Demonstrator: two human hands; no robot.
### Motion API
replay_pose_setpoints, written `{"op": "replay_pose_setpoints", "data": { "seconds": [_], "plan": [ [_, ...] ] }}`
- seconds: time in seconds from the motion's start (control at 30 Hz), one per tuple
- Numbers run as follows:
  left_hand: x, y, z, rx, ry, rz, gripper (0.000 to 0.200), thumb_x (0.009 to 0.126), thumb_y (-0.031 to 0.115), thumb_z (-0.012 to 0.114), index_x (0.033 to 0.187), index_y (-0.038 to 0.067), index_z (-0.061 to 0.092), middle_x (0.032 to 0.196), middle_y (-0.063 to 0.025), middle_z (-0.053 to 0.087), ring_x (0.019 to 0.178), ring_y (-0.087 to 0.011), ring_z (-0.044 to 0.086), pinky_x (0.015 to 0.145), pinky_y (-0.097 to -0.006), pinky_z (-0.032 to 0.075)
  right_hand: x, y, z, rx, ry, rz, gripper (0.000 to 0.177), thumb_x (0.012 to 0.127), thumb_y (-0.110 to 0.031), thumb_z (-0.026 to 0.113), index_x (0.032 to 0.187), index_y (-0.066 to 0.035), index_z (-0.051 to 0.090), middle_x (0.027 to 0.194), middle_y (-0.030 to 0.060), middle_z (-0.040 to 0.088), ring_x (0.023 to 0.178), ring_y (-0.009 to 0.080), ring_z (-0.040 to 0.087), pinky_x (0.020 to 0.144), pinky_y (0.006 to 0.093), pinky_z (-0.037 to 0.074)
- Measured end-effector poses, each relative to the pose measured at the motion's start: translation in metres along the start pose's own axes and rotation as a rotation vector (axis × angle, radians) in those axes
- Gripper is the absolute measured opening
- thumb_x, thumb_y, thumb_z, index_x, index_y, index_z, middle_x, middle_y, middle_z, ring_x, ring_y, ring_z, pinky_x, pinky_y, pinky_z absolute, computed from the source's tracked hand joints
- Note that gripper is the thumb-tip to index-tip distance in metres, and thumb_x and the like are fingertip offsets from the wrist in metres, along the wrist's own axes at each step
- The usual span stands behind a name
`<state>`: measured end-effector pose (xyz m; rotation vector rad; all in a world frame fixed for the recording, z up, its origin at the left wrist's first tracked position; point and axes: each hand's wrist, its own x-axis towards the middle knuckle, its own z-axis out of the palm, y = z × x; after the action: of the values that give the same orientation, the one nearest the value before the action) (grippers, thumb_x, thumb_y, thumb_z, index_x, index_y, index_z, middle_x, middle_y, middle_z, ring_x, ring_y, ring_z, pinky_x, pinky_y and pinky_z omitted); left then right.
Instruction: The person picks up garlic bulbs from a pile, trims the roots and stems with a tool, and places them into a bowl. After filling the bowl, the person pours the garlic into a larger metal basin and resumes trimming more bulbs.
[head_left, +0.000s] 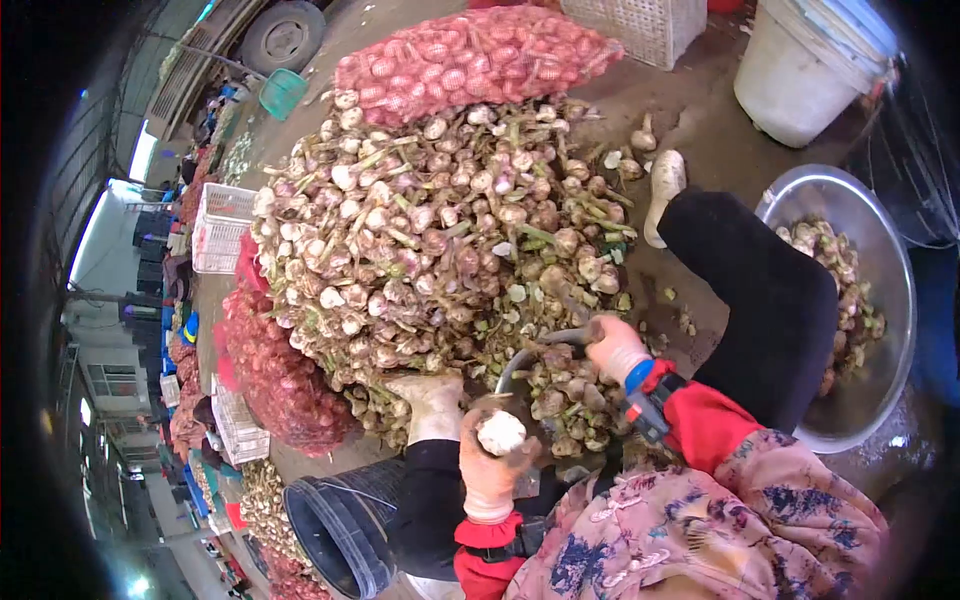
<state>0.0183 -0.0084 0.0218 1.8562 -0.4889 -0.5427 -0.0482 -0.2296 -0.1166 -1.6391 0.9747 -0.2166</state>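
- tight spot: the garlic pile (pixel 440 220) fills the ground right in front, its near edge touching the boot (pixel 432 400) and running up to the small metal bowl (pixel 512 366) between the knees
- the only bare floor i can see is the strip by the white shoe (pixel 665 185), between the pile and the big steel basin (pixel 880 270)
- black bucket (pixel 340 530) sits just beside the left leg, white bucket (pixel 800 75) is well apart at the top
- left hand (pixel 490 470) is closed around a garlic bulb (pixel 501 432), held low over the lap, near the bowl
- the bulb is round, whitish and clean, trimmed face up, paler than the purple-tinged ones in the pile
- right hand (pixel 615 348) is closed on what looks like a stalk (pixel 572 303) at the bowl's far rim, can't tell for sure
- counts: two gloved hands, one held bulb, one basin, two buckets, one red mesh sack (pixel 470 55) on top of the pile, three white crates (pixel 225 225)
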Motion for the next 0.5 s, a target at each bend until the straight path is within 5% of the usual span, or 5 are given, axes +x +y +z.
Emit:
{"op": "replay_pose_setpoints", "data": {
  "seconds": [0.13,0.2,0.27,0.43,0.5],
  "plan": [
    [0.014,0.016,0.006,-0.398,0.183,-0.127,0.055,0.076,0.003,0.07,0.124,0.007,0.045,0.093,-0.0038,0.057,0.083,-0.0166,0.058,0.07,-0.0301,0.051,-0.043,-0.026,0.008,0.147,-0.081,-0.516,0.018,0.073,-0.013,0.067,0.09,-0.008,0.064,0.087,0.0136,0.06,0.084,0.0336,0.06,0.073,0.0384,0.049],
    [0.017,-0.019,-0.004,-0.253,0.075,-0.024,0.039,0.085,0.013,0.062,0.12,0.002,0.049,0.099,-0.008,0.06,0.087,-0.0207,0.06,0.078,-0.0342,0.051,-0.052,-0.038,0.005,0.079,-0.272,-0.696,0.019,0.07,-0.01,0.067,0.089,-0.009,0.063,0.085,0.0117,0.057,0.082,0.0333,0.059,0.07,0.0398,0.049],
    [0.014,-0.001,0.009,-0.964,0.118,-0.176,0.04,0.089,0.025,0.057,0.117,-0.004,0.051,0.108,-0.0136,0.062,0.093,-0.0232,0.061,0.088,-0.0356,0.048,-0.057,-0.048,0.007,-0.008,-0.337,-0.72,0.021,0.067,-0.008,0.066,0.087,-0.009,0.062,0.083,0.0107,0.056,0.082,0.0338,0.058,0.068,0.0415,0.048],
    [0.007,-0.046,0.007,-0.942,0.076,-0.253,0.043,0.087,0.023,0.06,0.116,-0.006,0.051,0.096,-0.0145,0.066,0.086,-0.0246,0.064,0.08,-0.0326,0.052,-0.05,-0.062,0.009,0.132,-0.273,-0.789,0.021,0.069,-0.011,0.065,0.09,-0.008,0.061,0.089,0.0134,0.056,0.086,0.0351,0.057,0.073,0.0416,0.048],
    [0.013,-0.032,0.011,-1.37,-0.149,-0.475,0.044,0.081,0.015,0.067,0.12,0.002,0.05,0.085,-0.0102,0.066,0.066,-0.019,0.06,0.062,-0.0224,0.049,-0.028,-0.023,0.026,0.013,-0.315,-0.689,0.023,0.071,-0.01,0.063,0.093,-0.008,0.062,0.092,0.0132,0.059,0.088,0.0346,0.058,0.075,0.0406,0.048]
  ]
}}
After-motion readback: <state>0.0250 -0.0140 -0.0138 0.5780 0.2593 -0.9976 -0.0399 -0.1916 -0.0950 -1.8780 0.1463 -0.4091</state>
